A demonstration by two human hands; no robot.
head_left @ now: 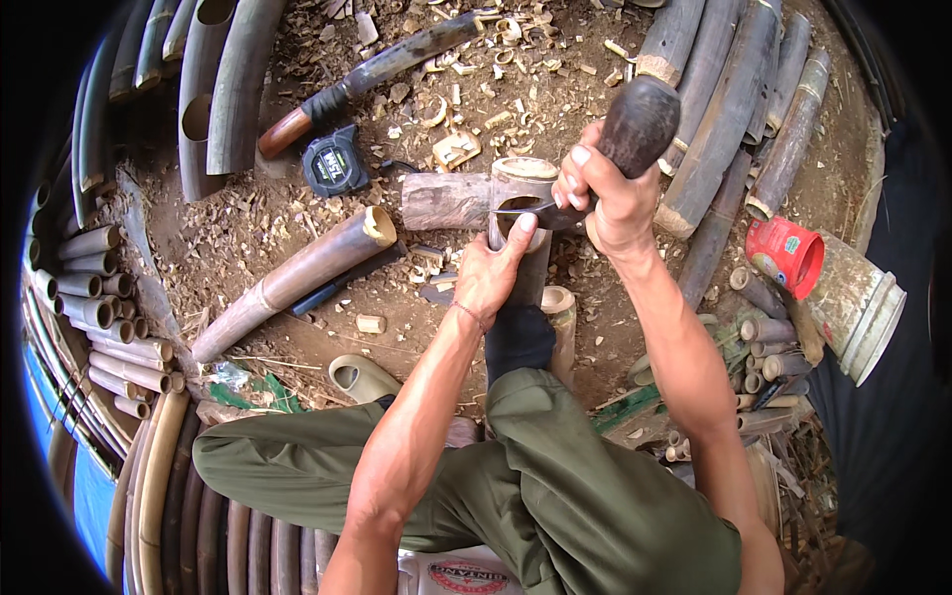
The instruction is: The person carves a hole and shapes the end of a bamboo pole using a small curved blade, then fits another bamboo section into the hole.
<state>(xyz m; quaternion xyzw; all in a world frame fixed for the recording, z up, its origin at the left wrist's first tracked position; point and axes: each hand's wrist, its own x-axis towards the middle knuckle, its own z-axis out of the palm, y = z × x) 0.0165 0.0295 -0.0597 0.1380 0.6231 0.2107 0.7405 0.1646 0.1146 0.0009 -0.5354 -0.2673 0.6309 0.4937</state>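
Note:
My right hand [617,198] is closed round a knife with a thick dark handle [641,124], its butt pointing up and away. The knife's curved blade lies over an oval hole in the side of a short bamboo tube [521,184]. My left hand [486,276] grips that tube from the left, thumb pressed by the blade at the hole's edge; its other fingers are partly hidden. Against a short wood log [446,201] rests the tube's far part. The lower end runs toward my dark-socked foot [520,337].
Left of the log are a long bamboo tube [297,278], a tape measure [335,162] and a machete [367,79]. Cut bamboo [729,109] lies at the far right, near a red container [783,253] and a dirty white bucket [858,307]. Chips [456,149] litter the ground.

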